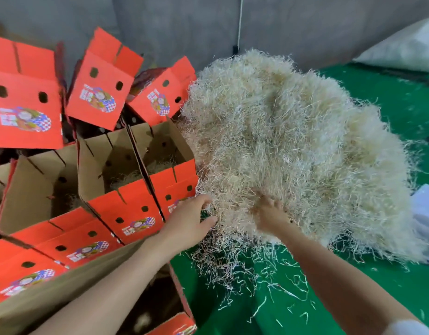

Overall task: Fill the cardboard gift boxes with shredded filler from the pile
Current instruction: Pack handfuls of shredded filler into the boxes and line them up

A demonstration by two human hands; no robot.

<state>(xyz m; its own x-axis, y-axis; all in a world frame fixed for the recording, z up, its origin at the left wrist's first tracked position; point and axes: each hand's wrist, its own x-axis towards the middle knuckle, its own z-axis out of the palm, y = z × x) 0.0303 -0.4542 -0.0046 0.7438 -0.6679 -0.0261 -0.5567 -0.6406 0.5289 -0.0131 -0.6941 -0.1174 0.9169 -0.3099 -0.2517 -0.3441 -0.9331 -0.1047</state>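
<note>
I see the filler pile (pixel 293 146) heaped on the green counter (pixel 353 298), with the red gift boxes (pixel 126 209) just left of it. My left hand (pixel 187 223) touches the pile's edge, fingers (pixel 205 200) spread. My right hand (pixel 271 213) is sunk into the shreds, so I cannot tell how its fingers lie.

Single view, worn on the head. Looks forward and steeply down along both bare forearms (pixel 117 284). Sits close: left hand (pixel 188 221) and right hand (pixel 271 215) just below frame centre, at the near edge of the pile (pixel 293 146). Takes in that pile centre and right on the green surface (pixel 257 313), open boxes (pixel 126 209) along the left, grey wall (pixel 184 25) across the top. Wide-angle, so bends straight edges near the borders.
</note>
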